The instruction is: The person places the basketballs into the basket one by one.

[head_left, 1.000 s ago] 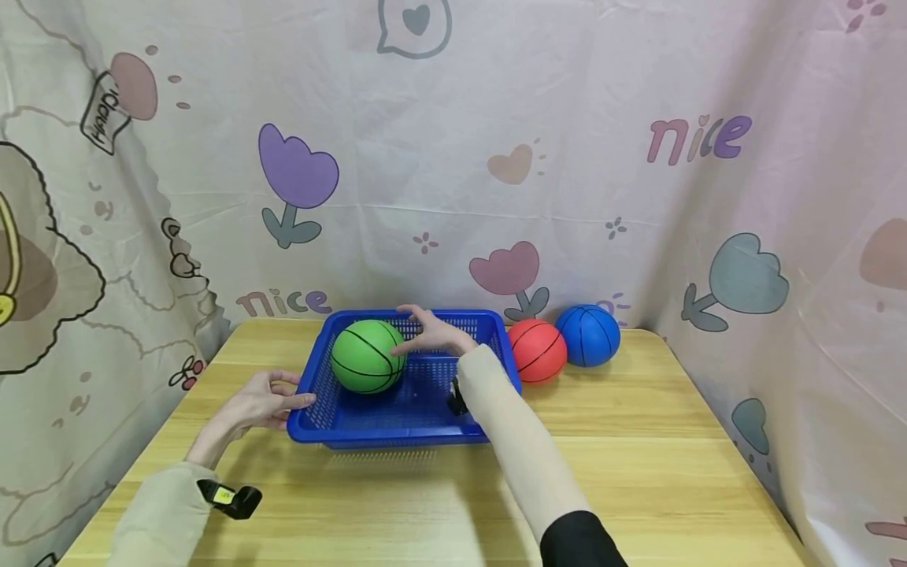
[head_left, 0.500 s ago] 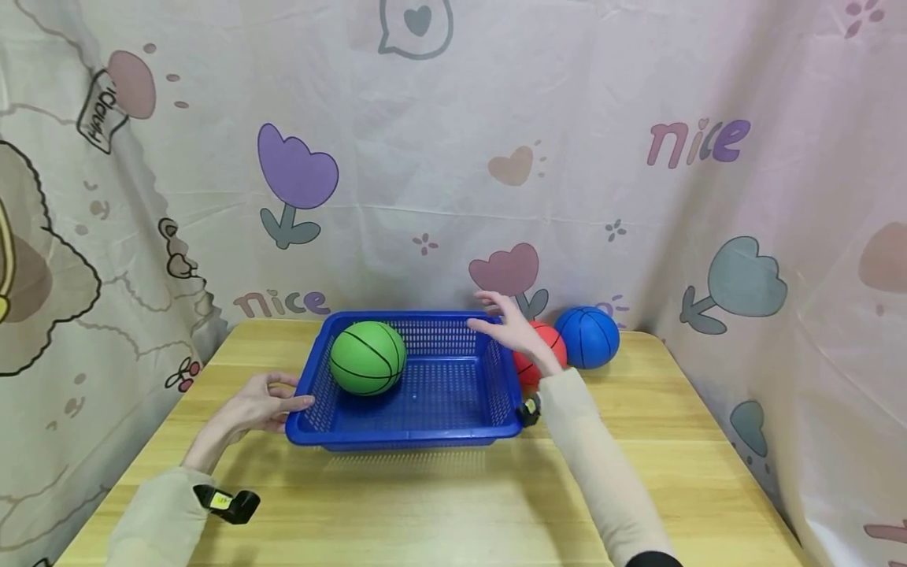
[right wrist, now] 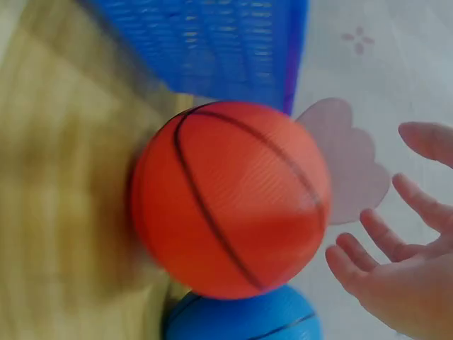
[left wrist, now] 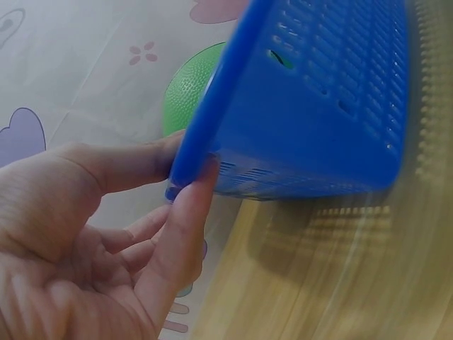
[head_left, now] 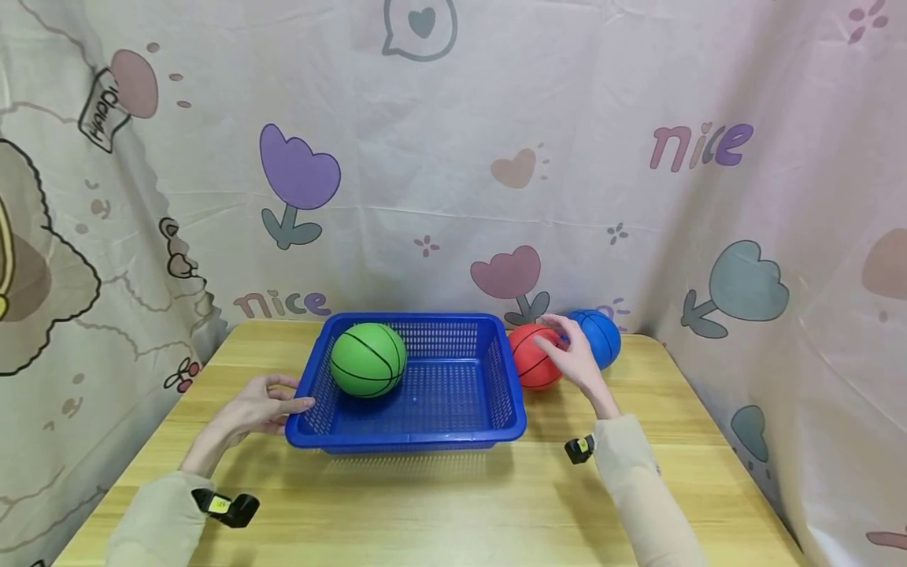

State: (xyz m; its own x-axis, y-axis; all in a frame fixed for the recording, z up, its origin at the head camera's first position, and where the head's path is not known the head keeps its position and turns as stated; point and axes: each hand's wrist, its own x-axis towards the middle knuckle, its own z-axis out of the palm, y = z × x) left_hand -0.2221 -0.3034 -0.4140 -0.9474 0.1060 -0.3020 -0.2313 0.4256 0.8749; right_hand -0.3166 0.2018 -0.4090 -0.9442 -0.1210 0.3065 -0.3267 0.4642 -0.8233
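Observation:
My left hand (head_left: 258, 405) pinches the left rim of the blue plastic basket (head_left: 411, 439), thumb on one side and a finger on the other, as the left wrist view shows. Inside the basket, at its left end, lies a green ball (head_left: 368, 359) with black basketball lines. My right hand (head_left: 572, 354) is above and beside a red ball (head_left: 531, 358), fingers spread. In the right wrist view a gap shows between those fingers and the red ball (right wrist: 230, 202). A blue ball (head_left: 598, 335) sits behind the right hand, which partly hides it.
Everything stands on a light wooden table (head_left: 638, 472). The red ball lies close against the basket's right side, with the blue ball close behind it. A patterned cloth (head_left: 425, 157) hangs behind and at both sides of the table.
My right hand has moved right, from beside the green ball, out over the basket's right rim to the red ball. The left hand keeps its hold on the rim; the balls stay put.

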